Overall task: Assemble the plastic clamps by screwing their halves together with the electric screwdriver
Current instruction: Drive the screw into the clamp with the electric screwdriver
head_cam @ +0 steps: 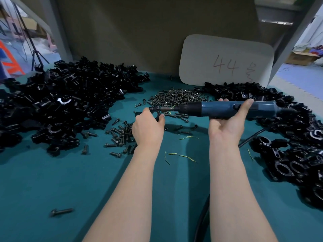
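My left hand (148, 126) grips a black plastic clamp (155, 113) just above the green table. My right hand (227, 124) holds the blue electric screwdriver (227, 109) lying level, thumb and fingers wrapped round its body. Its bit (166, 109) points left and meets a screw at the clamp's top edge. A heap of loose black clamp halves (66, 105) covers the left of the table. Dark screws (176, 96) lie piled behind my hands, with more scattered (120, 135) to the left of my left wrist.
A pile of black clamps (293, 154) fills the right side. A grey card marked 44 (227, 60) leans on the back board. The screwdriver's black cable (250, 138) runs behind my right forearm. One stray screw (61, 211) lies near the front left.
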A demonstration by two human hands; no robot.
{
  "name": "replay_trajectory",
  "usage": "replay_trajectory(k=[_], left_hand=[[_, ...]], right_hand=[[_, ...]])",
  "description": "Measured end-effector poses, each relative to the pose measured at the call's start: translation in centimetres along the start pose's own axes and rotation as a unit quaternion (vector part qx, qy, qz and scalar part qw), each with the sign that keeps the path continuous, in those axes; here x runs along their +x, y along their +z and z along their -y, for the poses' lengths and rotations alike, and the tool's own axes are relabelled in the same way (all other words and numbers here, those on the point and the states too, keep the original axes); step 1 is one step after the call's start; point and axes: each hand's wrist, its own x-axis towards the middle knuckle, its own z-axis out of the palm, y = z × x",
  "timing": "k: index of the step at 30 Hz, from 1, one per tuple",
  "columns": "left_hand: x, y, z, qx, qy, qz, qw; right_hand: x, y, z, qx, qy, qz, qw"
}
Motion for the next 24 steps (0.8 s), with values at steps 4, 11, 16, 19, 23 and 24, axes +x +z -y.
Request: replay_trajectory(k=[4,11,16,19,23,24], left_hand=[[0.0,-0.1,0.0,-0.001,-0.006,-0.005,1.000],[0.1,-0.2,-0.2,-0.002,-0.014,-0.003,1.000],[0.3,-0.4,-0.3,0.002,-0.024,0.003,1.000],[0.4,-0.6,-0.2,0.007,-0.042,0.011,0.999],[0.5,-0.8,-0.1,0.024,-0.055,0.033,0.998],[0.5,-0.8,-0.1,0.026,-0.055,0.038,0.997]], right_hand=[[0.0,0.2,-0.2,-0.001,-0.006,0.021,1.000],[-0.3,0.8,0.0,-0.003,-0.039,0.057,0.998],[-0.4,0.8,0.0,-0.001,-0.031,0.076,0.997],[-0.6,0.9,-0.2,-0.008,-0.034,0.088,0.996],[-0.6,1.1,-0.5,0.001,-0.028,0.093,0.995],[-0.6,1.0,-0.5,0.005,-0.027,0.093,0.995]])
